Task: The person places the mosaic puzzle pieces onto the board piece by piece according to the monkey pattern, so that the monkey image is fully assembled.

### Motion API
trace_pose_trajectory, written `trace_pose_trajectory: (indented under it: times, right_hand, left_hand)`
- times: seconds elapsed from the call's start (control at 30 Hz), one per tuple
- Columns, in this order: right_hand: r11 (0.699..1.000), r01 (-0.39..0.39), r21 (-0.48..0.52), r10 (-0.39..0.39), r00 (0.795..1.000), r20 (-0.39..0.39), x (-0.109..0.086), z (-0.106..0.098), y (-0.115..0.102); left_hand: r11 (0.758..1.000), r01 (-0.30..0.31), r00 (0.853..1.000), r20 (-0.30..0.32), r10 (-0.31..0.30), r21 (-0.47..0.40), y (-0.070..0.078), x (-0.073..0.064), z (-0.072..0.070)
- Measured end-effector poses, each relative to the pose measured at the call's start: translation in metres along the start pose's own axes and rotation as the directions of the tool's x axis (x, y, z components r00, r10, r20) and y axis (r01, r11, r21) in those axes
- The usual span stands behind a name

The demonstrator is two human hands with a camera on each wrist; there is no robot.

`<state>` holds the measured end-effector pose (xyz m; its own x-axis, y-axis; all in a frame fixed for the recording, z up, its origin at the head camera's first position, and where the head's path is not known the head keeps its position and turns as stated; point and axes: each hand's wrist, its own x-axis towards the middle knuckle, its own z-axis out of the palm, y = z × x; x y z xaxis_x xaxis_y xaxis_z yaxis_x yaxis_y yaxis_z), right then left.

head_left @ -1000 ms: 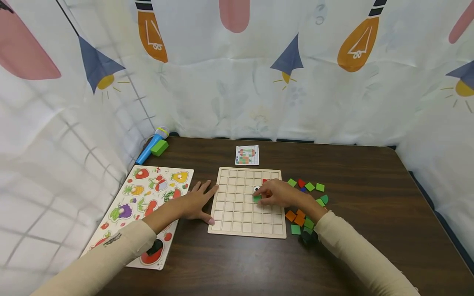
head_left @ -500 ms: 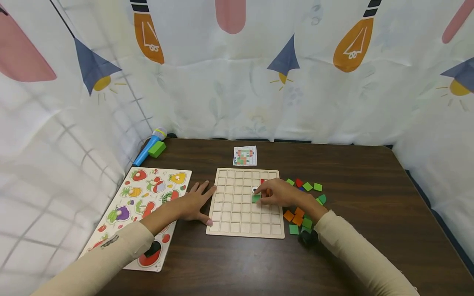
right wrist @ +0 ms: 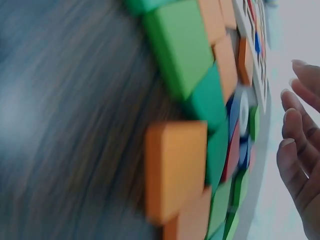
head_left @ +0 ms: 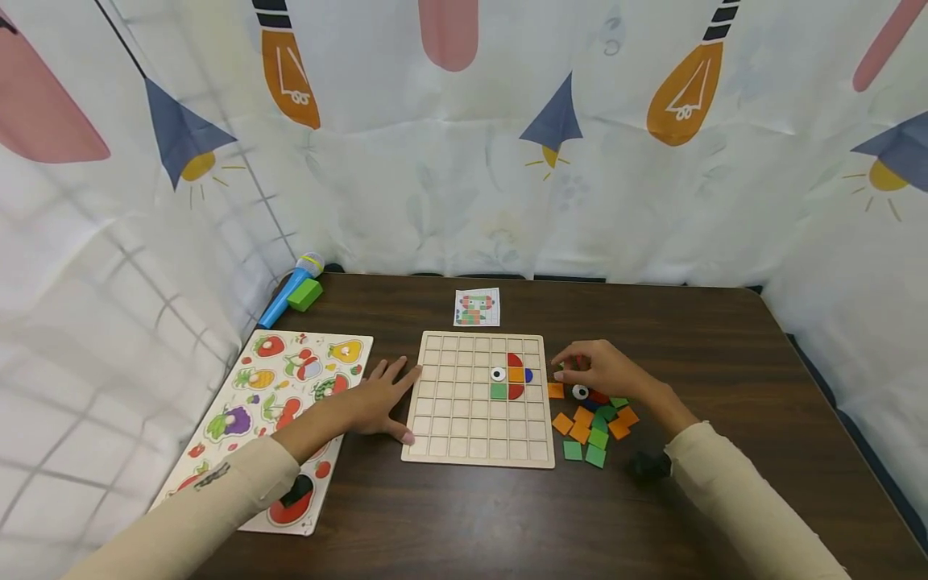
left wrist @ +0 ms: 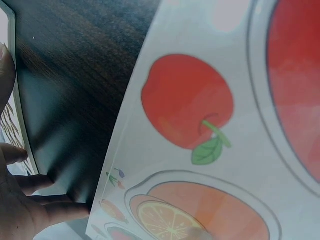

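A wooden grid board (head_left: 449,419) lies flat on the table. Near its right side sit a green square (head_left: 499,391), an eye piece (head_left: 498,374), an orange square (head_left: 515,374), a blue rounded piece (head_left: 528,375) and two red rounded pieces. My left hand (head_left: 380,403), fingers spread, touches the board's left edge. Just off the right edge, my right hand (head_left: 598,370) hovers over loose blocks (head_left: 580,431), mostly green and orange. In the right wrist view, the right hand's fingers (right wrist: 295,165) are loosely bent, with no block visible between them.
Left of the board lies a fruit picture board (head_left: 254,435), partly under my left forearm. Behind the grid board is a small printed card (head_left: 477,308). A blue toy microphone (head_left: 284,298) and a green block (head_left: 305,295) sit at the back left corner.
My right hand has left the grid board and moved right, over the loose blocks. The pieces it covered now show. My left hand stays at the board's edge.
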<state>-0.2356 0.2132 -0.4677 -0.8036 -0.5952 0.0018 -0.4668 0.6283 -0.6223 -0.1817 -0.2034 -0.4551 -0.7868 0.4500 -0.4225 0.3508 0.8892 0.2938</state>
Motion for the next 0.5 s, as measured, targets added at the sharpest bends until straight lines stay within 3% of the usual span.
trace_pose_trajectory:
  times: [0.2, 0.5]
  right_hand:
    - [0.999, -0.045, -0.014, 0.044, 0.998, -0.051, -0.016, -0.011, 0.012]
    - [0.996, -0.085, -0.034, 0.083, 0.994, -0.064, -0.023, -0.020, 0.021]
  left_hand:
    - [1.000, -0.005, 1.000, 0.007, 0.005, 0.001, 0.001, -0.002, -0.001]
    - [1.000, -0.005, 1.000, 0.003, 0.005, -0.007, 0.000, -0.001, -0.002]
